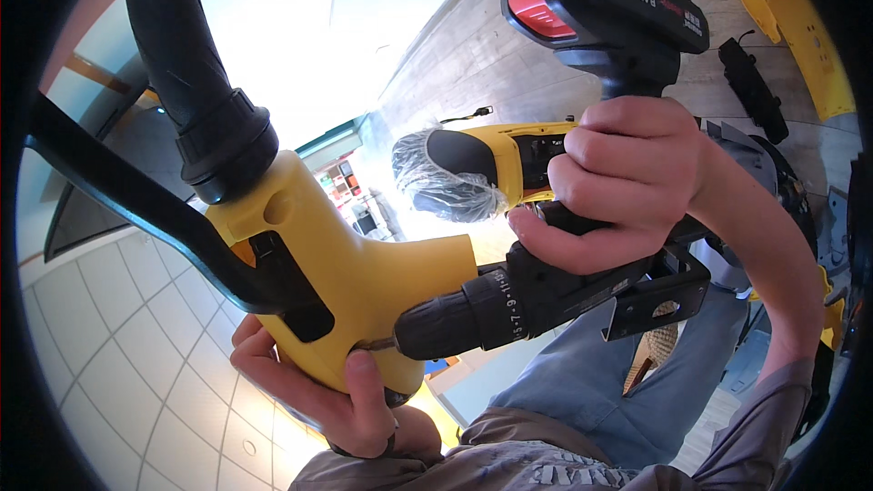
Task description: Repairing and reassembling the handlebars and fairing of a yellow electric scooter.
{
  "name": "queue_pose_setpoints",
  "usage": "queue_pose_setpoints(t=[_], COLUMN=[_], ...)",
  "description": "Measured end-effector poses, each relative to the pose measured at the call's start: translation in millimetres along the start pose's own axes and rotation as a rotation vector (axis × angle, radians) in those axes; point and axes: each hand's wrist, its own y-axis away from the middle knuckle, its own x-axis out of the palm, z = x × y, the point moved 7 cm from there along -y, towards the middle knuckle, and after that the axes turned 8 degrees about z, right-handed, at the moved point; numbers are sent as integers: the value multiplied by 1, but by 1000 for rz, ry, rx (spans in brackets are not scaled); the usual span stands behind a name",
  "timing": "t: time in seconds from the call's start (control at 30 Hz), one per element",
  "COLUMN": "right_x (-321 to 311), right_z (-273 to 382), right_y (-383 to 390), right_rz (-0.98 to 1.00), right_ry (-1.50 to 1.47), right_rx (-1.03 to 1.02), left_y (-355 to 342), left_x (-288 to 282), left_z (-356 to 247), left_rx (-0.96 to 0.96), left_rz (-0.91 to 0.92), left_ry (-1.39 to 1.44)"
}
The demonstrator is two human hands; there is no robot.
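My right hand (618, 182) is closed round the handle of a black cordless drill (459, 314), its battery (605, 5) uppermost. The bit meets the side of a yellow plastic housing (327, 268) at lower centre. My left hand (355, 400) grips that housing from below, with my thumb just under the bit. A black rubber handlebar grip (182, 64) rises from the housing at upper left, with a curved black lever (118, 177) beside it. A black metal bracket (655, 300) with a hole shows behind the drill's body.
A yellow scooter body (532, 150) with a plastic-wrapped black seat (441, 173) stands behind the drill. A black elongated part (755, 91) and yellow panels (805, 45) lie on the wooden floor (455, 64) at right. Distant shelving (341, 182) shows at centre.
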Motion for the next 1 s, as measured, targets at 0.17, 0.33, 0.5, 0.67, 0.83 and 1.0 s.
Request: queue_pose_setpoints(t=[0.17,0.33,0.5,0.67,0.83,1.0], right_x=[4,4,4,3,1,5], right_z=[1,2,3,4,9,7], right_y=[2,3,3,3,6,4], right_rz=[-3,20,16,-14,-32,21], right_ry=[-9,-16,-26,10,62,21], right_rx=[7,23,31,14,14,9], left_y=[3,3,0,-1,-1,1], left_x=[-1,1,1,1,3,0], left_z=[2,2,1,0,-1,2], left_rx=[-22,-13,-37,-35,-42,-31], left_rz=[-6,-12,-19,-34,-52,-54], left_ry=[-5,-5,41,35,48,-11])
